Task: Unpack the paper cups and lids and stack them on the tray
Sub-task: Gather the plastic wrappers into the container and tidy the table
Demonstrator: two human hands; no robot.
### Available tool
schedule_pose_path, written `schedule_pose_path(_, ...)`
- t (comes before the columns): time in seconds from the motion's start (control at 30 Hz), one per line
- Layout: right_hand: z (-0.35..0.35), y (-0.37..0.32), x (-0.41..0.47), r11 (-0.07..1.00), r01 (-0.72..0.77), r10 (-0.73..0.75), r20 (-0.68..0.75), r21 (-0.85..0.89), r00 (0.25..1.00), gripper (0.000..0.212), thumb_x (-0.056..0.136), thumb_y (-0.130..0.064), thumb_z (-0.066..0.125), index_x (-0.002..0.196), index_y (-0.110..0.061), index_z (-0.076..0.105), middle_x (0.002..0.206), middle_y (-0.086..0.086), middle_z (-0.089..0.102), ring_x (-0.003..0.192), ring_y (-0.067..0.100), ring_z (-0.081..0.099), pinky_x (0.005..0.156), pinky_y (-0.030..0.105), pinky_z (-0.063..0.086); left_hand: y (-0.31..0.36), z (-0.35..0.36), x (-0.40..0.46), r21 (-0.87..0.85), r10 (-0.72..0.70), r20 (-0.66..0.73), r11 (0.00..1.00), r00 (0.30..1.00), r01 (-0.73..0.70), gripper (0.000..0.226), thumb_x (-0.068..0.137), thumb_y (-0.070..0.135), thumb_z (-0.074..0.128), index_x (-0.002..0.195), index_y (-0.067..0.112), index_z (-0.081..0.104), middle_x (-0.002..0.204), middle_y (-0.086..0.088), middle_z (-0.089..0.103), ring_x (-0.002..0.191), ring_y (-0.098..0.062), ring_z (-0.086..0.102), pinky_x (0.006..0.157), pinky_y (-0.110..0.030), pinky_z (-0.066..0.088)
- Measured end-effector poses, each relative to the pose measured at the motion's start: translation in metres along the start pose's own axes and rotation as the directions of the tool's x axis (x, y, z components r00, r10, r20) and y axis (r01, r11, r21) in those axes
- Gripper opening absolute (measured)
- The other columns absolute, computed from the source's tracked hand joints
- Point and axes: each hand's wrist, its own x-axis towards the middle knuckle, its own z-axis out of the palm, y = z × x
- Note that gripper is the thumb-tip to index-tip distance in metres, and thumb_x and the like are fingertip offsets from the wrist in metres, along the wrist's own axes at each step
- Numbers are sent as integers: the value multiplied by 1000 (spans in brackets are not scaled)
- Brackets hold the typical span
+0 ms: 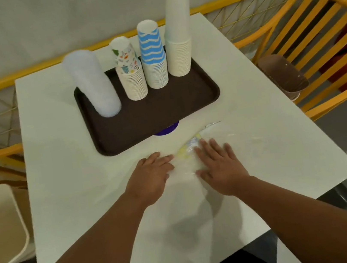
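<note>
A dark brown tray lies on the white table. On it stand a leaning stack of clear lids, a stack of patterned cups, a blue zigzag cup stack and a tall plain white cup stack. In front of the tray lies a flattened clear plastic wrapper with a yellow and blue print. My left hand and my right hand press flat on the wrapper, fingers straight.
A purple round thing peeks out from under the tray's front edge. A cream bin stands left of the table. Yellow chairs and a railing surround the table, with a brown dish on the right chair.
</note>
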Motion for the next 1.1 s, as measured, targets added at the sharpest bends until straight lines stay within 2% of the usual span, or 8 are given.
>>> schedule_pose_path(0.13, 8, -13, -13, 999, 42, -41, 52, -24, 998, 81, 74, -70, -17, 143, -29, -29, 153, -4, -35, 145, 21, -29, 118, 45, -15, -15, 4, -35, -9, -15, -12, 1000, 1000, 15, 44, 100, 42, 32, 139, 35, 51, 156, 19, 29, 148, -11, 15, 118, -31, 12)
schedule_pose_path(0.27, 9, -21, -17, 998, 60, -57, 63, -34, 996, 85, 73, -72, -21, 146, -29, -28, 157, -1, -33, 143, 22, -32, 119, 49, -12, 11, -3, -35, -145, -137, -163, 983, 977, 113, 45, 100, 41, 37, 134, 21, 57, 144, 4, 51, 138, -16, 39, 115, -31, 24)
schedule_pose_path(0.4, 6, -13, -18, 991, 99, -91, 94, -91, 991, 80, 84, -73, -4, 150, -31, -24, 156, -2, -33, 144, 23, -30, 120, 48, -9, 41, 4, -23, -112, -66, -108, 992, 992, 54, 53, 102, 43, 37, 150, 21, 36, 157, 2, 32, 144, -16, 27, 118, -29, 15)
schedule_pose_path(0.57, -2, 17, -17, 955, 255, -243, 96, -153, 965, 82, 87, -73, 10, 153, -33, -12, 159, -5, -26, 148, 18, -21, 121, 41, 0, 49, 36, -25, 106, -103, -12, 989, 995, 104, 73, 94, 56, 1, 155, 20, 17, 163, -1, 9, 151, -28, 3, 118, -40, -11)
schedule_pose_path(0.73, -9, 40, -20, 923, 368, -372, -11, -113, 928, 71, 88, -62, 18, 150, -32, 33, 162, -2, 18, 147, 22, 24, 112, 42, 28, 58, 46, -32, 214, -192, -172, 950, 966, 227, 58, 99, 48, 21, 139, 9, 39, 154, -11, 35, 143, -39, 30, 116, -58, 12)
schedule_pose_path(0.87, -7, 41, -15, 919, 385, -393, -108, -81, 913, 48, 87, -45, 49, 133, -31, 56, 147, 4, 46, 127, 27, 51, 97, 43, 42, 67, 49, -31, 157, -115, -265, 974, 957, 160, 42, 89, 21, 40, 114, 5, 70, 121, -16, 65, 110, -36, 62, 102, -45, 45)
schedule_pose_path(1.0, -4, 46, -13, 918, 393, -395, -197, -53, 897, 38, 84, -30, 60, 122, -25, 65, 113, 3, 58, 105, 28, 55, 88, 41, 47, 66, 56, -31, 131, -122, -296, 977, 948, 166, 38, 85, 14, 43, 109, 4, 71, 111, -14, 66, 102, -34, 63, 95, -42, 53)
schedule_pose_path(1.1, -5, 48, -9, 929, 369, -352, -226, 33, 908, 28, 90, -24, 50, 108, -18, 70, 94, 5, 66, 93, 30, 58, 81, 40, 50, 59, 52, -28, 58, -135, -347, 985, 928, 165, 34, 80, 11, 43, 94, 11, 74, 92, -5, 69, 84, -28, 63, 78, -35, 56)
